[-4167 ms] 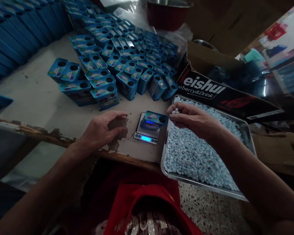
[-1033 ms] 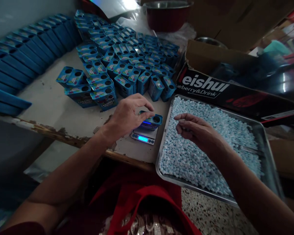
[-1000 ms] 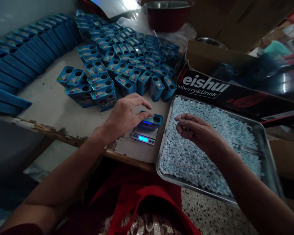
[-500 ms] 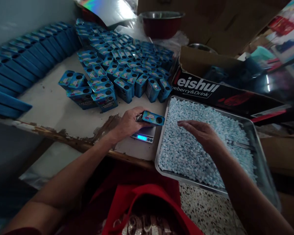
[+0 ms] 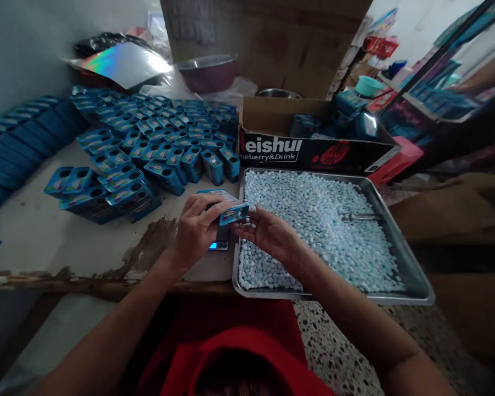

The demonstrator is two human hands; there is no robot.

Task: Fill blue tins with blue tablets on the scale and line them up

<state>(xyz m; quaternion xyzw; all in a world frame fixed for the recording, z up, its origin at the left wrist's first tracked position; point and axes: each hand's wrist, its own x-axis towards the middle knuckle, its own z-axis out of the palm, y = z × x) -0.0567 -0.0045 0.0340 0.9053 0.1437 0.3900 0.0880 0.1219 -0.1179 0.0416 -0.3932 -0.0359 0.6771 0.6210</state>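
My left hand (image 5: 200,225) is closed around a small blue candy box (image 5: 234,213), tilted so that its printed end points right. Partly hidden below it is a digital scale (image 5: 221,243) with a lit blue display. My right hand (image 5: 268,230) is cupped palm up at the end of the box, fingers extended, with a few white candies (image 5: 249,221) on them. Under that forearm, a metal tray (image 5: 412,280) holds a broad layer of pale blue and white candies (image 5: 297,203). A metal utensil (image 5: 361,216) lies among them.
Many similar blue boxes (image 5: 160,151) stand grouped on the worn table (image 5: 78,247), with a row (image 5: 28,132) along the wall. Behind the tray is a black printed carton (image 5: 272,146) with blue boxes inside. A red bowl (image 5: 208,74) sits at the back.
My left hand has tilted the candy box over to the right. My right hand has moved left from over the tray to the box's end and turned palm up. The view has shifted.
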